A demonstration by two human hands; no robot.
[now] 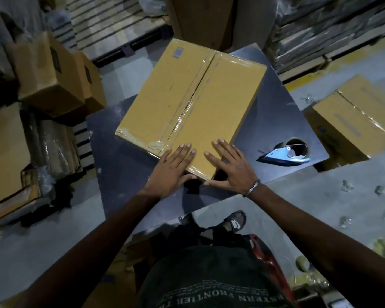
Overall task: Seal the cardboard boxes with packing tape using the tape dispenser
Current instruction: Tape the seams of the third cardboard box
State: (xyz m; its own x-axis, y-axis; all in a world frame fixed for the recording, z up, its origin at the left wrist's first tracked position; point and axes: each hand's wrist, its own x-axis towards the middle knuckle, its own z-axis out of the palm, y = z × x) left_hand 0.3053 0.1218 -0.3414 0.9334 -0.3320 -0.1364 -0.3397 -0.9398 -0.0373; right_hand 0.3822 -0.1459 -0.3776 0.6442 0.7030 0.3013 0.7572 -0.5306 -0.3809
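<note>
A flat cardboard box (187, 101) lies on a dark metal table (273, 121), with clear tape along its centre seam and over its edges. My left hand (173, 167) lies flat on the box's near corner, fingers straight, thumb along the near edge. My right hand (229, 165) presses flat on the same corner from the right, thumb against the box's side. The tape dispenser (287, 153), blue with a clear tape roll, lies on the table to the right of my hands, touched by neither.
A sealed cardboard box (351, 121) sits on the floor to the right of the table. More boxes (51, 76) are stacked at the left, with flattened cardboard (5, 150) below them. Pallets and wrapped stacks line the back. My sandalled feet (233, 221) stand at the table's near edge.
</note>
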